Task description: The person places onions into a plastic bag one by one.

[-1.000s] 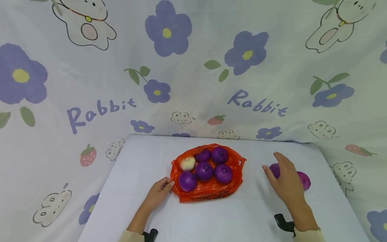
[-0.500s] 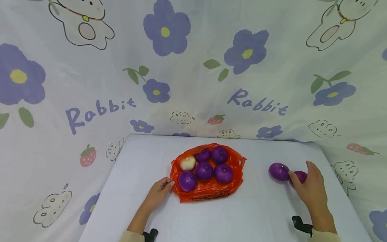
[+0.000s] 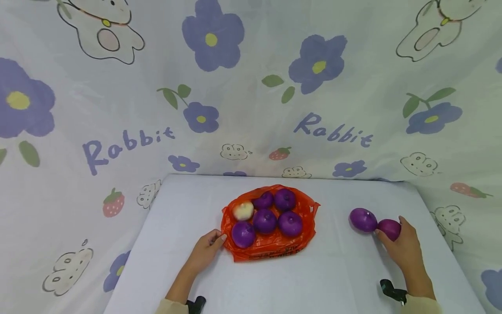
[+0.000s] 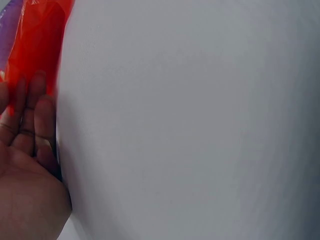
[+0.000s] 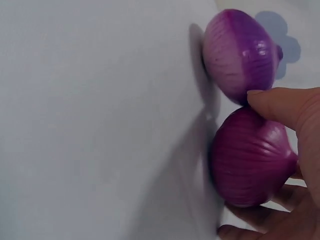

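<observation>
A red plastic bag (image 3: 274, 253) lies spread on the white table with several purple onions (image 3: 264, 221) and a small pale bulb (image 3: 243, 211) on it. My left hand (image 3: 205, 252) pinches the bag's left edge; in the left wrist view its fingers lie against the red plastic (image 4: 37, 45). At the right, my right hand (image 3: 408, 250) has thumb and fingers around a reddish-purple onion (image 5: 250, 162). Just left of that one lies another purple onion (image 5: 240, 55), close by the thumb tip.
The white table (image 3: 313, 283) ends at the back against a hanging cloth (image 3: 251, 96) printed with flowers and rabbits. Black wrist mounts (image 3: 392, 291) sit on both wrists. Bare tabletop separates the bag from the two onions at the right.
My right hand has moved right, away from the left onion, and its fingers have come around the reddish-purple one. The left hand and the bag stay where they were.
</observation>
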Demonstrator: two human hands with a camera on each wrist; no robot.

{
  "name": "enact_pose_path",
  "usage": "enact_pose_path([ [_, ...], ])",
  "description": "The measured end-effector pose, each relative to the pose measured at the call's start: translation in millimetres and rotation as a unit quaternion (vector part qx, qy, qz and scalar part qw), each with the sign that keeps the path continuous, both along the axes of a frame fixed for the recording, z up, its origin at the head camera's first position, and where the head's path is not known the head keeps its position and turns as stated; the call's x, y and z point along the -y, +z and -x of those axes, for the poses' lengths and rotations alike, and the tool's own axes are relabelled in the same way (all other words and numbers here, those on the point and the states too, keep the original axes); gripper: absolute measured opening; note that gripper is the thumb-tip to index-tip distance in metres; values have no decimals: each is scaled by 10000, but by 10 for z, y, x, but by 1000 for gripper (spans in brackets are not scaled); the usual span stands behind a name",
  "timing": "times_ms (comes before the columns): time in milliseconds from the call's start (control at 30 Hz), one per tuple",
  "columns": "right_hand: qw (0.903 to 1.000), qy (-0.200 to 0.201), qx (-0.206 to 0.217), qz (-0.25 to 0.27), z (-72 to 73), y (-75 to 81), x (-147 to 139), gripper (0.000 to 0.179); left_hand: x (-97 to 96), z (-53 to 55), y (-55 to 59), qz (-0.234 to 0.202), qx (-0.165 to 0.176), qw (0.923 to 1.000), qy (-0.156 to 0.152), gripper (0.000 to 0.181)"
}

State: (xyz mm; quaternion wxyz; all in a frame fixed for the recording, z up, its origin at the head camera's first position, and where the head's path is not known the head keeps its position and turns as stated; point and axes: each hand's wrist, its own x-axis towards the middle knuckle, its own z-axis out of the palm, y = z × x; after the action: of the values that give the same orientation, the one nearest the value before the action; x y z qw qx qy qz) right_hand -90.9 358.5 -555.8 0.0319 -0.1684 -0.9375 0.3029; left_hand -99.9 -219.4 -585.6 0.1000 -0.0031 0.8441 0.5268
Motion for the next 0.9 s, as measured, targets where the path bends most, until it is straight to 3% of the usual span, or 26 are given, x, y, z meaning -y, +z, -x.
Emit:
enact_pose_path([
  [200, 9986, -507, 120, 115, -30, -28, 9, 89, 3, 8, -21, -74, -45, 9999, -52, 15],
  [467, 9962, -859, 62, 125, -98, -106, 97, 87, 15, 11, -20, -45, -65, 10000, -47, 14],
  [900, 9969, -744, 251, -72, -162, -59, 198, 90, 12, -18, 15, -194, 35, 9998, -55, 15],
])
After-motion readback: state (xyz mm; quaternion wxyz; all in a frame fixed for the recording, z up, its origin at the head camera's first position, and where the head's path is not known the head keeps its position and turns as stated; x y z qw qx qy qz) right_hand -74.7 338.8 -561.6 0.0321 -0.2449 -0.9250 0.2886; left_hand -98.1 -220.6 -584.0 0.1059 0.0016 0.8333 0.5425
